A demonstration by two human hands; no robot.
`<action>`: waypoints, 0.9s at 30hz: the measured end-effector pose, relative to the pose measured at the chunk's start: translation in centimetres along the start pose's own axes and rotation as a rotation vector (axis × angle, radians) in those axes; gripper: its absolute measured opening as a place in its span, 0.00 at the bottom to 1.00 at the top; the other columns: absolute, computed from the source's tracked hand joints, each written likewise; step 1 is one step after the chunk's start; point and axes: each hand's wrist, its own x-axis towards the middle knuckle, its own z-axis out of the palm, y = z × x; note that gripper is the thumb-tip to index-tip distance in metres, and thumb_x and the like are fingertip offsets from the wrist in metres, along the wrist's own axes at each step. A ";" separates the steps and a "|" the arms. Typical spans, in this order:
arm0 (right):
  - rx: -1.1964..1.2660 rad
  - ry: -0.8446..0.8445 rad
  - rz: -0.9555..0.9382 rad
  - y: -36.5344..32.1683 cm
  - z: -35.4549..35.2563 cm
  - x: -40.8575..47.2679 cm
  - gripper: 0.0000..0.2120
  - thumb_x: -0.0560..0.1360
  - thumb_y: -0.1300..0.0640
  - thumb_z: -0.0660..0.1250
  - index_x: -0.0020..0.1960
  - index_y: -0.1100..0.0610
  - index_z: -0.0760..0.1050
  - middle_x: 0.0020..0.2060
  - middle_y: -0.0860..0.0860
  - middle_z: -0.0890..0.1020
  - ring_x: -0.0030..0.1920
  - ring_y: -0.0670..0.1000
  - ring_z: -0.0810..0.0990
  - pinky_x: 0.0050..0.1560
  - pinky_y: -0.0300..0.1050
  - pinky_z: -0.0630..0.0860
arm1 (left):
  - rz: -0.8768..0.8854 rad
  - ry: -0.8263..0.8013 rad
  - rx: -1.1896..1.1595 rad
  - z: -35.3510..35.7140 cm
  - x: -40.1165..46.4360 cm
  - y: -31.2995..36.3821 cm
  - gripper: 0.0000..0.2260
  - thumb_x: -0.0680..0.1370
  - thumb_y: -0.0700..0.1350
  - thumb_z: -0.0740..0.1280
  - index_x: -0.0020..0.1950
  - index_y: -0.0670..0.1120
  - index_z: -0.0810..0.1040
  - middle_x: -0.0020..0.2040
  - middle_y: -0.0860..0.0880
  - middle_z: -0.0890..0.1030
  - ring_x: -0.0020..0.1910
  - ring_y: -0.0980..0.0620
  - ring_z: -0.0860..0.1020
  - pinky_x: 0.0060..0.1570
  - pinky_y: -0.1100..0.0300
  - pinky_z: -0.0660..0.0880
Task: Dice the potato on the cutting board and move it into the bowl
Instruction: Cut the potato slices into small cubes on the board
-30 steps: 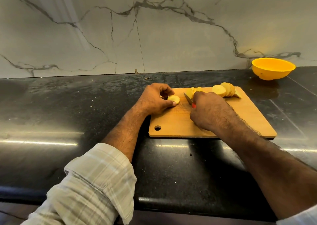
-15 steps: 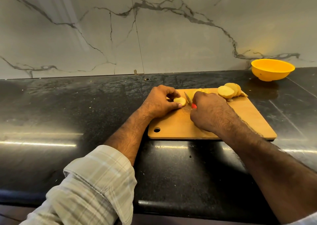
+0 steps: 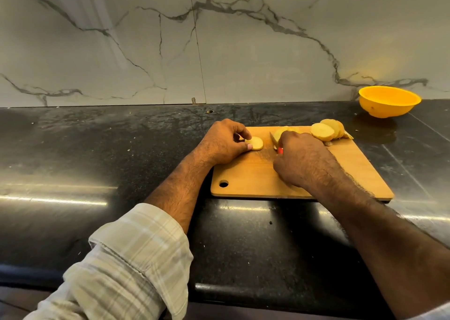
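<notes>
On the cutting board [image 3: 248,176] I had the potato only in rounds, my left hand [image 3: 225,144] pinching one slice [image 3: 255,143], my right hand [image 3: 302,161] gripping the knife [image 3: 274,141], dicing undone, the bowl [image 3: 389,101] beyond the board's far right corner holding nothing I could see.

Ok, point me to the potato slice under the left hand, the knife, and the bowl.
Potato slice [image 3: 255,143], head view, on its flat top face.
Knife [image 3: 273,138], head view, on the blade showing past the right hand's knuckles.
Yellow bowl [image 3: 387,107], head view, on its outer wall below the rim.
</notes>
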 end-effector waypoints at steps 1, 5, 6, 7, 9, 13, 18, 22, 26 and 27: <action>-0.010 0.011 0.005 0.0 -0.1 0.0 0.20 0.80 0.53 0.68 0.70 0.54 0.72 0.62 0.55 0.79 0.53 0.54 0.77 0.52 0.51 0.80 | -0.005 -0.002 0.001 -0.1 0.0 0.0 0.11 0.77 0.50 0.78 0.58 0.52 0.86 0.52 0.56 0.82 0.54 0.57 0.80 0.53 0.61 0.75; 0.048 0.006 -0.045 -0.3 0.2 -0.2 0.18 0.80 0.53 0.68 0.69 0.51 0.73 0.62 0.53 0.79 0.54 0.53 0.77 0.49 0.48 0.79 | -0.005 -0.025 -0.010 0.0 -0.1 0.2 0.14 0.76 0.51 0.79 0.61 0.53 0.85 0.57 0.54 0.84 0.56 0.57 0.81 0.60 0.53 0.78; 0.053 0.003 -0.060 -0.5 0.3 -0.3 0.18 0.80 0.53 0.68 0.69 0.51 0.73 0.61 0.53 0.79 0.53 0.52 0.76 0.48 0.48 0.79 | -0.009 -0.030 -0.007 0.1 -0.1 0.3 0.15 0.76 0.52 0.78 0.61 0.54 0.84 0.58 0.54 0.83 0.57 0.57 0.81 0.63 0.50 0.78; 0.052 0.006 -0.072 -0.6 0.5 -0.3 0.18 0.80 0.53 0.68 0.69 0.51 0.73 0.61 0.53 0.79 0.52 0.52 0.75 0.48 0.47 0.79 | -0.008 -0.026 0.002 0.2 -0.1 0.3 0.15 0.75 0.53 0.78 0.60 0.56 0.84 0.58 0.55 0.83 0.56 0.57 0.81 0.65 0.46 0.77; 0.052 0.023 -0.082 -0.7 0.6 -0.3 0.18 0.81 0.52 0.67 0.69 0.51 0.73 0.61 0.53 0.79 0.52 0.52 0.75 0.48 0.48 0.79 | -0.006 0.005 0.034 0.3 0.1 0.2 0.15 0.73 0.58 0.79 0.57 0.59 0.84 0.54 0.61 0.83 0.53 0.59 0.80 0.65 0.40 0.75; 0.055 0.037 -0.072 -0.8 0.7 -0.1 0.19 0.80 0.52 0.68 0.71 0.50 0.73 0.61 0.54 0.80 0.52 0.52 0.76 0.48 0.48 0.81 | -0.040 0.032 0.111 0.2 0.2 0.0 0.18 0.69 0.66 0.78 0.53 0.60 0.85 0.48 0.62 0.81 0.48 0.60 0.79 0.64 0.38 0.75; 0.040 0.005 -0.082 -1.2 0.8 -0.2 0.20 0.81 0.52 0.67 0.73 0.50 0.73 0.64 0.54 0.79 0.55 0.52 0.76 0.47 0.46 0.77 | -0.012 -0.036 0.024 -0.6 0.0 0.0 0.15 0.76 0.54 0.78 0.61 0.51 0.86 0.53 0.54 0.84 0.43 0.61 0.77 0.52 0.56 0.80; 0.018 -0.016 -0.087 -1.4 0.9 -0.3 0.21 0.82 0.51 0.67 0.74 0.50 0.72 0.67 0.54 0.78 0.62 0.54 0.78 0.51 0.47 0.78 | -0.013 -0.046 0.034 -0.6 0.1 -0.1 0.18 0.77 0.51 0.77 0.66 0.50 0.83 0.53 0.54 0.83 0.45 0.60 0.78 0.50 0.61 0.78; 0.003 -0.026 -0.080 -1.5 1.0 -0.2 0.21 0.82 0.51 0.66 0.74 0.50 0.72 0.67 0.54 0.77 0.63 0.55 0.77 0.53 0.48 0.78 | -0.037 -0.059 0.035 -0.2 0.5 -0.4 0.17 0.77 0.51 0.77 0.66 0.51 0.84 0.53 0.56 0.82 0.49 0.58 0.79 0.63 0.46 0.79; 0.001 -0.026 -0.081 -1.5 1.0 -0.2 0.21 0.82 0.51 0.66 0.74 0.50 0.72 0.67 0.54 0.77 0.63 0.55 0.77 0.53 0.48 0.77 | -0.047 -0.058 0.036 -0.1 0.6 -0.5 0.17 0.77 0.51 0.77 0.65 0.52 0.84 0.51 0.58 0.81 0.50 0.58 0.79 0.65 0.42 0.77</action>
